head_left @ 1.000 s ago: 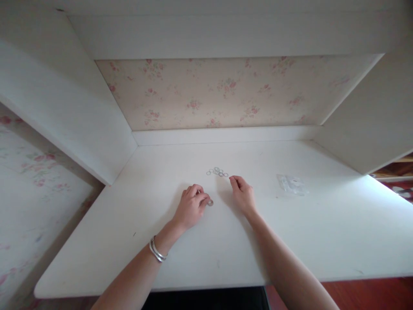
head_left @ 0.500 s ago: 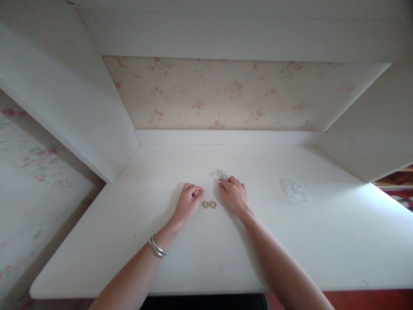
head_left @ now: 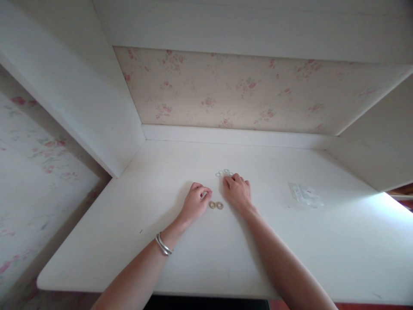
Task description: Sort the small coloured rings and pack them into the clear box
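My left hand (head_left: pixel 196 201) rests low over the white desk with thumb and forefinger pinched together. Whatever lies between those fingertips is too small to make out. Just right of them, two gold-toned rings, a yellowish one (head_left: pixel 210 206) and a paler one (head_left: pixel 222 206), lie side by side on the desk. My right hand (head_left: pixel 239 193) is farther back, its fingers curled down at a loose group of thin rings (head_left: pixel 220 172). Several of these show beyond the fingers, and the hand covers part of the group. Its fingertips are hidden, so any ring held there cannot be seen.
A clear plastic bag (head_left: pixel 305 196) lies on the desk (head_left: pixel 180 269) to the right. A small dark speck (head_left: pixel 141 231) is at the left. White side panels and a floral back wall (head_left: pixel 226 92) enclose the desk's rear.
The view has shifted, so everything appears slightly farther right. My right fingers have curled in more at the thin rings and cover more of them. My left hand keeps its pinch.
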`<state>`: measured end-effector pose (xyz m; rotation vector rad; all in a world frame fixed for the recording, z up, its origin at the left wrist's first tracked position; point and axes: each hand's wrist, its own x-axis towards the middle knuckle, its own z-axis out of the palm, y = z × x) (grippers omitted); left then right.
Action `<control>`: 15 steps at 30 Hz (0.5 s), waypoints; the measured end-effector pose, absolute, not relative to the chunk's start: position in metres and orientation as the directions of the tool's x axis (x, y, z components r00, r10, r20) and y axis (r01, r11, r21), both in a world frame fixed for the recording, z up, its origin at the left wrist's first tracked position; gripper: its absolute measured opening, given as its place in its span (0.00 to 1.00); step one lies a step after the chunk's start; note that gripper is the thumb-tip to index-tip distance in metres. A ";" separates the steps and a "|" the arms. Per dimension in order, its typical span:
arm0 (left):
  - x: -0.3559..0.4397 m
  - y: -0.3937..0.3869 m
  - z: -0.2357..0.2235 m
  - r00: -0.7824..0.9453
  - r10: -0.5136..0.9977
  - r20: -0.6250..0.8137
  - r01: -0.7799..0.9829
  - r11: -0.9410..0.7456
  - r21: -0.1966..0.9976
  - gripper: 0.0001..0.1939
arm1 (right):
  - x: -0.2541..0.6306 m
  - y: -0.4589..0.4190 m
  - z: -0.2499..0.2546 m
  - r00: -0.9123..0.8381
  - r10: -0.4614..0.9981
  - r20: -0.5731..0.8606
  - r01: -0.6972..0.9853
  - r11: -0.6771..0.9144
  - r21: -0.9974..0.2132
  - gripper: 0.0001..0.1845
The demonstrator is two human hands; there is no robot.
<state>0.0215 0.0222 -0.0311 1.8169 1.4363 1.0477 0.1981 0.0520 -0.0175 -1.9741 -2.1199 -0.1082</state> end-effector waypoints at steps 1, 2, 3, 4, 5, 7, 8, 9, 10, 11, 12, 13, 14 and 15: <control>0.021 0.022 -0.031 0.109 0.970 0.219 0.508 -0.243 0.826 0.08 | 0.199 0.051 -0.018 -0.061 0.971 0.229 0.989 0.090 -0.117 0.18; 0.021 0.023 -0.032 0.110 0.969 0.221 0.509 -0.246 0.825 0.08 | 0.201 0.050 -0.019 -0.065 0.971 0.231 0.986 0.097 -0.133 0.17; 0.020 0.023 -0.032 0.111 0.968 0.224 0.509 -0.249 0.824 0.08 | 0.202 0.050 -0.020 -0.068 0.970 0.231 0.982 0.107 -0.158 0.16; 0.020 0.023 -0.032 0.111 0.967 0.227 0.509 -0.252 0.823 0.08 | 0.204 0.050 -0.021 -0.068 0.970 0.232 0.975 0.113 -0.190 0.15; 0.020 0.023 -0.032 0.112 0.967 0.229 0.508 -0.254 0.823 0.08 | 0.205 0.050 -0.023 -0.061 0.971 0.233 0.967 0.115 -0.227 0.15; 0.019 0.023 -0.032 0.111 0.966 0.231 0.509 -0.256 0.822 0.08 | 0.209 0.051 -0.026 -0.032 0.973 0.230 0.949 0.102 -0.298 0.14; 0.019 0.023 -0.032 0.112 0.966 0.232 0.511 -0.256 0.820 0.08 | 0.210 0.052 -0.027 -0.014 0.974 0.225 0.941 0.089 -0.326 0.13; 0.019 0.023 -0.032 0.111 0.966 0.233 0.514 -0.257 0.819 0.08 | 0.212 0.053 -0.028 0.001 0.976 0.217 0.935 0.076 -0.347 0.13; 0.019 0.023 -0.031 0.111 0.966 0.235 0.516 -0.258 0.817 0.08 | 0.213 0.053 -0.028 0.012 0.978 0.208 0.930 0.065 -0.363 0.13; 0.019 0.023 -0.031 0.113 0.965 0.237 0.518 -0.260 0.815 0.08 | 0.213 0.054 -0.028 0.017 0.980 0.198 0.926 0.059 -0.372 0.13; 0.019 0.023 -0.031 0.115 0.964 0.238 0.520 -0.262 0.813 0.08 | 0.213 0.055 -0.028 0.017 0.982 0.189 0.925 0.057 -0.376 0.13; 0.019 0.023 -0.031 0.119 0.964 0.237 0.521 -0.264 0.812 0.08 | 0.213 0.055 -0.028 0.013 0.984 0.180 0.925 0.057 -0.375 0.13; 0.019 0.023 -0.032 0.121 0.964 0.235 0.522 -0.263 0.812 0.08 | 0.213 0.055 -0.027 0.004 0.985 0.170 0.926 0.060 -0.372 0.13; 0.019 0.023 -0.032 0.123 0.965 0.232 0.522 -0.262 0.812 0.08 | 0.213 0.055 -0.027 -0.008 0.987 0.163 0.928 0.068 -0.367 0.13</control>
